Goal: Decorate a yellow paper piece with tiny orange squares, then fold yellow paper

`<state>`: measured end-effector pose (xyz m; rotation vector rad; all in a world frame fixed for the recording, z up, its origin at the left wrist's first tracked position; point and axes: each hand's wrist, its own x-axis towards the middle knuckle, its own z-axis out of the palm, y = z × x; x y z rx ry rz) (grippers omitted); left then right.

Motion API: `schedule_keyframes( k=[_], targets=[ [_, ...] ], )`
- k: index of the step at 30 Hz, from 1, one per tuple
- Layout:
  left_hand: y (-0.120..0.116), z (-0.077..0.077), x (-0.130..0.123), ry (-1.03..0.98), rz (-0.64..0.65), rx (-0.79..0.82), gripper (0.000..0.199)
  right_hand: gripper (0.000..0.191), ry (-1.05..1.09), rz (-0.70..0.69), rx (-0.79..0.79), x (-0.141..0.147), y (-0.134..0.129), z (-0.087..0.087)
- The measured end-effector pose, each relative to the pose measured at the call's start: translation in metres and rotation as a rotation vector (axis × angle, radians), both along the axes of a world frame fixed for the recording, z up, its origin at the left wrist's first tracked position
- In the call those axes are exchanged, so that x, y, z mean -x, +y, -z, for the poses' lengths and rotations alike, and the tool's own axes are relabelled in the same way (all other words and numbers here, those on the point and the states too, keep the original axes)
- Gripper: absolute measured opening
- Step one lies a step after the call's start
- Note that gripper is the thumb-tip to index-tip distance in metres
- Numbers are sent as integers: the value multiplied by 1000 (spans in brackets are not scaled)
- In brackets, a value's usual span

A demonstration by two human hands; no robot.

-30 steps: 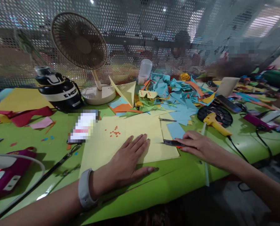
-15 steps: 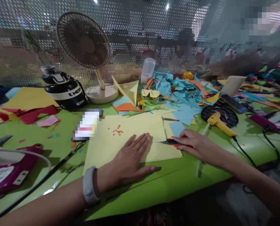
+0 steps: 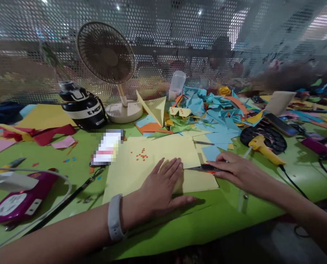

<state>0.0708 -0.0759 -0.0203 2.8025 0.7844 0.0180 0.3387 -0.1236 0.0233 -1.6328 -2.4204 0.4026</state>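
My left hand [image 3: 160, 183] lies flat with fingers stretched out, pressing on pale yellow paper [image 3: 119, 176] on the green table. My right hand [image 3: 231, 168] is closed around the handles of scissors [image 3: 204, 167], black with some orange-red. Their dark blades point left, low at the right side of the paper, close to my left fingertips; whether they cut into it I cannot tell. Several tiny orange paper bits [image 3: 142, 157] lie on the paper. Beyond its right edge are thin metal tweezers [image 3: 203, 142].
A phone [image 3: 107, 147] lies left of the paper. Behind stand a black bottle [image 3: 83, 113], a fan [image 3: 125, 110] and a heap of blue paper scraps [image 3: 207, 104]. A yellow glue gun [image 3: 267, 150] is at right, a purple power strip [image 3: 20, 201] at left.
The whole view has shifted slightly, so everything sits farther right. The scissors' tip reaches a little farther left over the paper; my left hand stays flat on it.
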Motion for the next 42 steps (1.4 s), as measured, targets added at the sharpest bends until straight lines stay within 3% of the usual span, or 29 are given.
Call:
schedule_keyframes(
  k=[5,10,14,22,33,42],
  targets=[
    [-1,6,-6,-58,9,-42,88,46,-21,7,15,-11,0,7],
    [2,2,19,-9,-95,-51,91,44,0,7,41,-11,-1,13],
    [3,1,31,32,-93,-9,93,43,-6,-3,34,-3,0,11],
    [2,4,27,6,-101,-27,94,36,-43,-68,-93,10,7,17],
    [3,11,30,-50,-93,-62,93,29,-98,-53,-89,21,3,16],
    [1,3,29,-14,-115,-3,96,27,-130,-27,-76,36,-1,10]
  ],
)
